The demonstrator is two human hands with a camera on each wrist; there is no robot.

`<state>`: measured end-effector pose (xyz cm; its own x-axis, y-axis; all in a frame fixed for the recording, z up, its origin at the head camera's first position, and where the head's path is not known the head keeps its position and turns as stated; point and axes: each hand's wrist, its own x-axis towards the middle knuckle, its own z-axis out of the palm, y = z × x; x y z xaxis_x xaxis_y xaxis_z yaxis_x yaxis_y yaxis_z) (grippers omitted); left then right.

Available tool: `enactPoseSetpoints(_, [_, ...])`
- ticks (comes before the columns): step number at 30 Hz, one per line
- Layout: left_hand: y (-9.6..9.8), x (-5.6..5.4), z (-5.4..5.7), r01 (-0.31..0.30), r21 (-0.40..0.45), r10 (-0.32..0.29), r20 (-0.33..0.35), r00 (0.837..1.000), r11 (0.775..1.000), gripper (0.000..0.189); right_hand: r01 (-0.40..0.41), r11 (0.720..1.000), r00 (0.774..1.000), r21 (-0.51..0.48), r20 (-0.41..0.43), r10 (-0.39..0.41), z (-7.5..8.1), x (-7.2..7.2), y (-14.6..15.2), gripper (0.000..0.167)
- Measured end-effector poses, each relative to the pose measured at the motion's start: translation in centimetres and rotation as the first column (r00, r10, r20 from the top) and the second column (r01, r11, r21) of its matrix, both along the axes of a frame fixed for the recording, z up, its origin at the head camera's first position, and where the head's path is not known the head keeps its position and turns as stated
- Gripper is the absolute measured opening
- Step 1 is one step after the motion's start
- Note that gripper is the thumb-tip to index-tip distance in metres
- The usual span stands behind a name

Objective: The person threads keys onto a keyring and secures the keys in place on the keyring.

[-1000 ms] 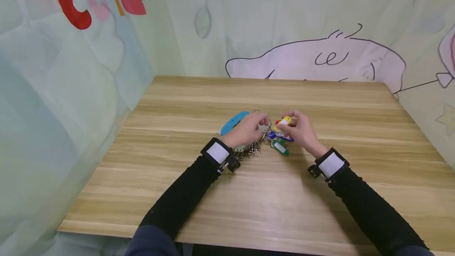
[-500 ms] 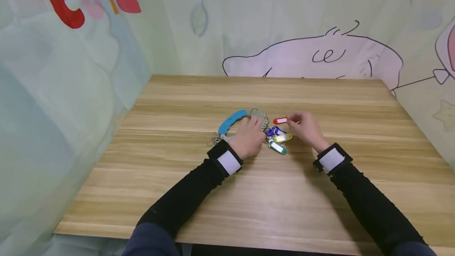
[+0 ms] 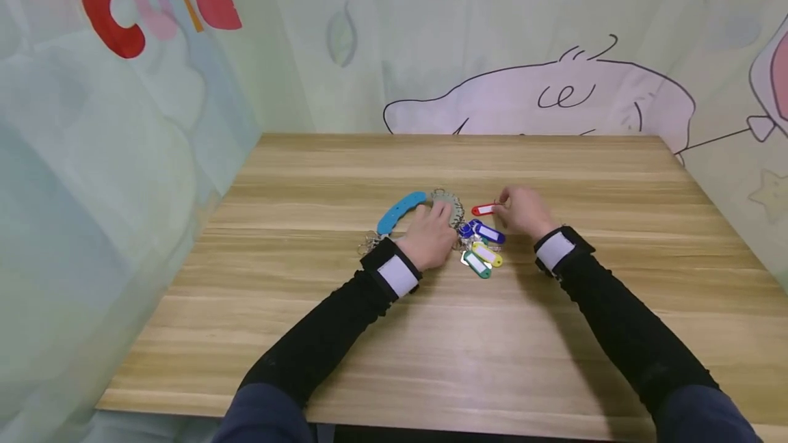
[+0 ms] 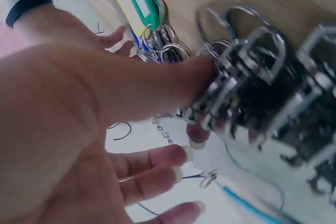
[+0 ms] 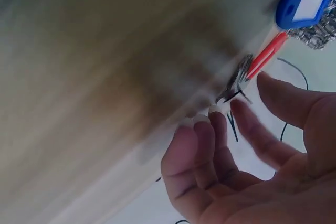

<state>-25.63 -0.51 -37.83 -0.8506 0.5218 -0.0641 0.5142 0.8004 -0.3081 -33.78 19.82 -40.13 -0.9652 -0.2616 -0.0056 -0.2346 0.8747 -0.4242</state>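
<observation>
My left hand point(image 3: 429, 234) grips the grey toothed plate point(image 3: 457, 209) of a ring-shaped key holder with a blue curved section point(image 3: 400, 212). In the left wrist view, its thumb presses against a row of metal clasps point(image 4: 247, 72). My right hand point(image 3: 526, 210) is beside a red key tag point(image 3: 483, 210). Its thumb and forefinger stand apart near the tag's metal end point(image 5: 239, 80) in the right wrist view. Between the hands lie a blue tag point(image 3: 490, 233), a yellow tag point(image 3: 488, 254) and a green tag point(image 3: 477, 264). My left hand covers part of the holder.
The wooden table point(image 3: 308, 333) extends around both hands. More metal rings point(image 3: 368, 243) lie at the holder's left side, next to my left wrist. A printed cloth backdrop point(image 3: 308, 53) borders the table at the back and left.
Earlier my right hand held up the yellow tag; then it pinched the red one. The tags have since spread apart, with yellow and green nearer the front. My left hand shifted towards the front.
</observation>
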Motion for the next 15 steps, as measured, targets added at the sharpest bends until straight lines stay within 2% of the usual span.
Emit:
enactPoseSetpoints(4, [-0.7, -0.9, 0.3, 0.005, 0.162, -0.024, 0.118, 0.993, 0.987, 0.015, -0.031, 0.999, 1.000, -0.027, 0.006, 0.031, 0.2, -0.1, -0.1, 0.017])
enactPoseSetpoints(8, [-1.4, -1.4, 0.4, -0.001, 0.271, -0.065, 0.235, 0.970, 0.963, 0.007, -0.026, 0.995, 1.000, -0.099, 0.000, 0.026, 0.7, 0.5, 0.1, 0.016])
enactPoseSetpoints(10, [-1.6, -1.5, 0.3, -0.010, 0.306, -0.080, 0.281, 0.956, 0.952, 0.009, -0.003, 0.985, 1.000, -0.173, -0.003, 0.002, 1.0, 1.1, 0.1, 0.017])
enactPoseSetpoints(12, [-1.7, -1.5, 0.3, -0.010, 0.330, -0.094, 0.298, 0.950, 0.944, 0.013, 0.017, 0.961, 1.000, -0.274, -0.015, -0.023, 1.4, 1.7, 0.0, 0.017])
enactPoseSetpoints(13, [-1.8, -1.5, 0.2, -0.010, 0.341, -0.098, 0.297, 0.950, 0.940, 0.014, 0.026, 0.941, 0.999, -0.337, -0.016, -0.034, 1.6, 2.0, -0.1, 0.018])
enactPoseSetpoints(15, [-1.9, -1.6, 0.0, -0.013, 0.372, -0.102, 0.288, 0.952, 0.928, 0.017, 0.041, 0.878, 0.999, -0.476, 0.012, -0.040, 1.9, 2.6, -0.3, 0.018])
